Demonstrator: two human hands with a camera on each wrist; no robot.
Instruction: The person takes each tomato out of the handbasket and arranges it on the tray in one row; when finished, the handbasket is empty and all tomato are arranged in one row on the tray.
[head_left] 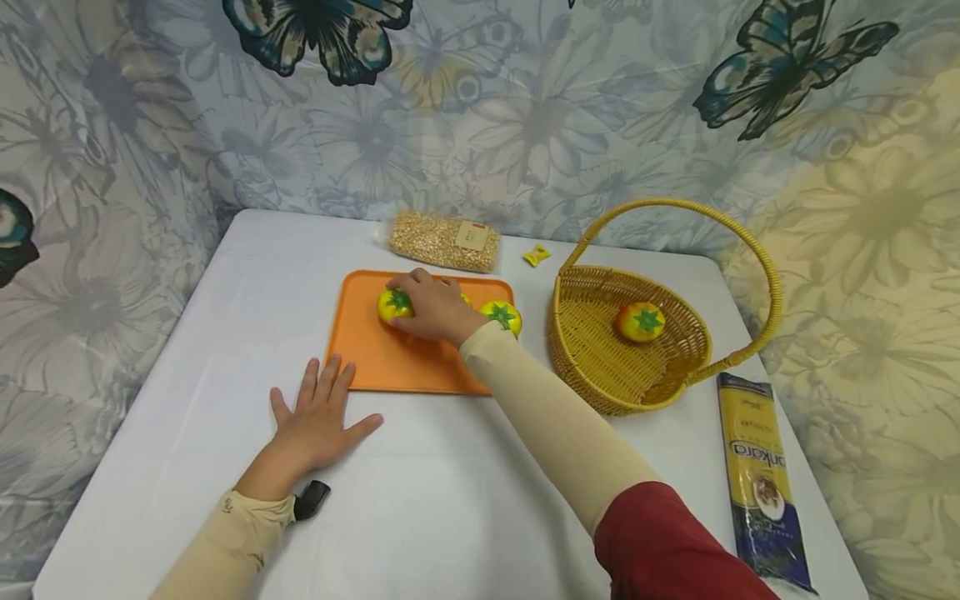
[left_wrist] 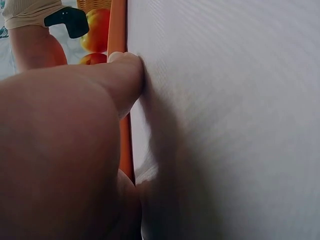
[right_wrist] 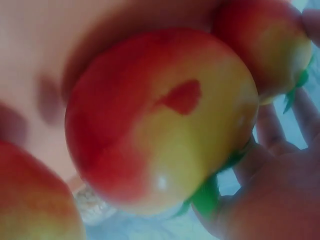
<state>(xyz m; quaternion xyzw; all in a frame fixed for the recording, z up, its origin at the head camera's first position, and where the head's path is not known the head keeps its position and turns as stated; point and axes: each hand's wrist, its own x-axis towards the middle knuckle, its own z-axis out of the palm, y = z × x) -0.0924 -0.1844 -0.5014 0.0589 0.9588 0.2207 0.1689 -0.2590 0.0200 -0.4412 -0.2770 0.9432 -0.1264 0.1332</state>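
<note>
My right hand [head_left: 435,310] reaches over the orange tray [head_left: 375,358], its thumb and fingers round the leftmost yellow-red tomato [head_left: 393,307] with a green leafy top. In the right wrist view, that tomato [right_wrist: 260,47] shows at the upper right, between the fingertips. A second tomato [right_wrist: 160,120] fills the middle under the palm; in the head view the hand mostly hides it. At the tray's right side sits a third tomato [head_left: 501,315], partly behind the sleeve. My left hand [head_left: 318,425] lies flat on the white table, fingers spread, fingertips by the tray's left front corner.
Right of the tray stands a wicker basket [head_left: 570,367] with a tall handle and one tomato [head_left: 640,322] inside. Behind the tray lie a bag of yellow kernels [head_left: 435,240] and a small yellow wrapped candy [head_left: 536,255]. A long Ankara packet [head_left: 765,483] lies along the right edge.
</note>
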